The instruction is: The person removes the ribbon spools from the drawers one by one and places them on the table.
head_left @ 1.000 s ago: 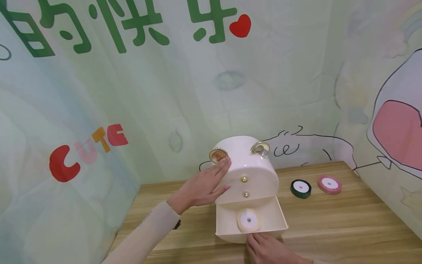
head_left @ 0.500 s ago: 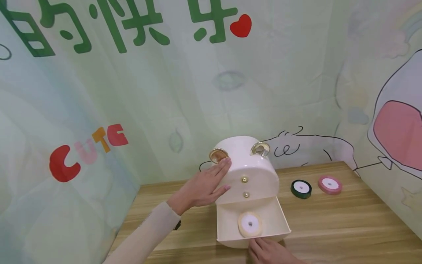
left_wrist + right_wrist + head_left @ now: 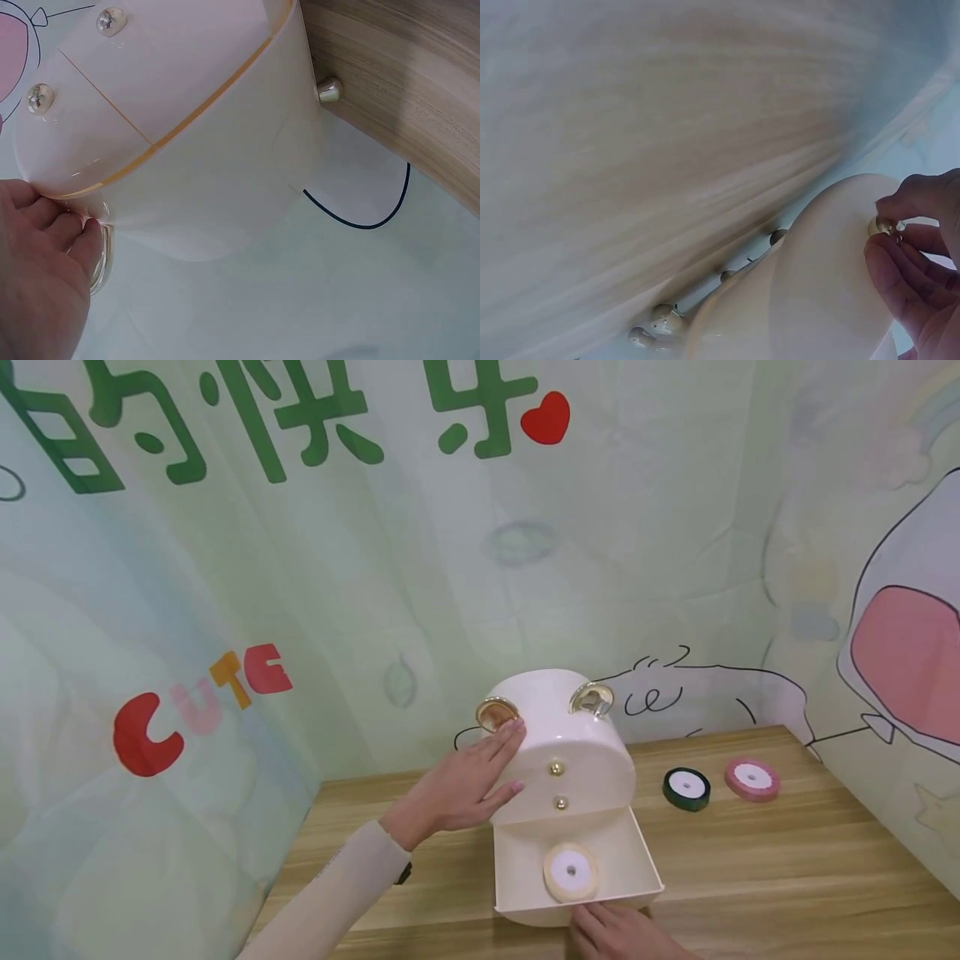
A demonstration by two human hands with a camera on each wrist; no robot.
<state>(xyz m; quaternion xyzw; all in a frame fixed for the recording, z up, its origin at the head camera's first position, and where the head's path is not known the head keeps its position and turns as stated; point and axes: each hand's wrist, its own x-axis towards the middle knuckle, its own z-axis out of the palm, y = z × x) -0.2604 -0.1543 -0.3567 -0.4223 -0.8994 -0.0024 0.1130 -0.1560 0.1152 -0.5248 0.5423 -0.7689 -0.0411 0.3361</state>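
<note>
A cream storage box (image 3: 555, 706) with gold-lined ears and round gold knobs stands on the table. Its bottom drawer (image 3: 517, 860) is pulled out toward the front, with a pale peach ribbon roll (image 3: 572, 872) lying flat inside. My left hand (image 3: 468, 785) rests with extended fingers on the box's upper left, beside the left ear (image 3: 495, 713); the left wrist view has those fingers along the front edge. Below the drawer's front lip is my right hand (image 3: 626, 933). In the right wrist view, its thumb and fingers pinch the drawer's gold knob (image 3: 883, 226).
On the wooden table (image 3: 787, 860), a dark green ribbon roll (image 3: 686, 788) and a pink ribbon roll (image 3: 752, 778) lie right of the box. A printed cloth backdrop (image 3: 420, 585) rises behind the table and along both sides.
The drawer has come slightly farther out toward the front, carrying the peach ribbon roll, and my right hand moved with it. My left hand has kept its place on the box.
</note>
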